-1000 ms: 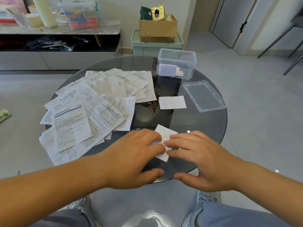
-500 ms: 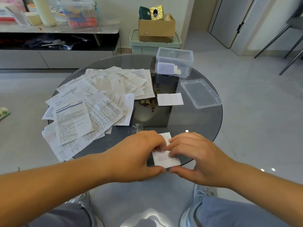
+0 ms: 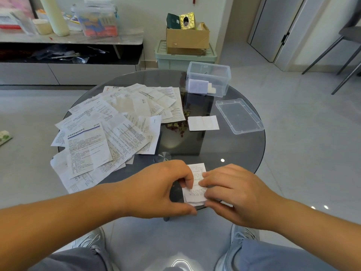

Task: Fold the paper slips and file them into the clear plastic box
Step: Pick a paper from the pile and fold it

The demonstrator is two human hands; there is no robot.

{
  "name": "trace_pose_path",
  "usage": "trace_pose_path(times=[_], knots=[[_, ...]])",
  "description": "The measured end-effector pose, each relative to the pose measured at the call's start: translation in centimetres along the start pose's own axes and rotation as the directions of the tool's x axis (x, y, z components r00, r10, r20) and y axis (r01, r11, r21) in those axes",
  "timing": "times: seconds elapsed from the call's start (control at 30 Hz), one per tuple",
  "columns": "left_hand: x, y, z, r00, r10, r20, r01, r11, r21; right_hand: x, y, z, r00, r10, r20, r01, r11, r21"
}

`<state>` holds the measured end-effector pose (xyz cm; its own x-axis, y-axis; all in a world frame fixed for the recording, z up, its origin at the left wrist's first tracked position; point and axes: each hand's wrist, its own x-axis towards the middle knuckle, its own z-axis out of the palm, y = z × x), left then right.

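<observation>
Crowding beyond held slip (image 3: 196,190): pile (image 3: 109,137), folded slip (image 3: 203,123), lid (image 3: 239,115), box (image 3: 219,81).

Lid (image 3: 239,116) right of paper pile (image 3: 109,133)

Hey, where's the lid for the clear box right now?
In the head view the lid lies flat on the right side of the glass table, just nearer than the box and right of a lone white slip.

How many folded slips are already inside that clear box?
2 in the clear box: a larger slip at its front wall, a smaller slip just right of it. More may hide behind.
</observation>
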<state>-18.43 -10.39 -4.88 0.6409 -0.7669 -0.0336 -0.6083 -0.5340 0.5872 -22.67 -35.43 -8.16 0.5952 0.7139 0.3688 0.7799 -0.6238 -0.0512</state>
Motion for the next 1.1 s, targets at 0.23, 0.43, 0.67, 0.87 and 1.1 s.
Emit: trace_pose_path(times=[0.23, 0.43, 0.67, 0.87, 1.1], knots=[[0.4, -0.1, 0.4, 0.996, 0.031, -0.083, -0.028, 0.999, 0.033, 1.4, -0.1, -0.9, 0.969, 0.236, 0.068, -0.245, 0.942, 0.228], [1.1, 0.0, -0.1, 0.976, -0.148, -0.159, 0.117, 0.975, -0.188, 2.4, 0.4, -2.3, 0.862, 0.446, 0.239, -0.505, 0.735, 0.453], [2.5, 0.3, 0.1, 0.949, -0.224, -0.22, 0.218, 0.974, -0.054, 4.3, 1.0, -1.7, 0.776, 0.582, 0.243, -0.63, 0.7, 0.335], [3.3, 0.4, 0.3, 0.965, -0.192, -0.181, 0.214, 0.97, 0.114, 5.0, 1.5, -1.5, 0.693, 0.641, 0.329, -0.72, 0.641, 0.268], [4.0, 0.3, -0.1, 0.96, -0.262, -0.099, 0.274, 0.953, 0.131, 5.4, 1.8, -1.7, 0.682, 0.599, 0.42, -0.718, 0.659, 0.226]])
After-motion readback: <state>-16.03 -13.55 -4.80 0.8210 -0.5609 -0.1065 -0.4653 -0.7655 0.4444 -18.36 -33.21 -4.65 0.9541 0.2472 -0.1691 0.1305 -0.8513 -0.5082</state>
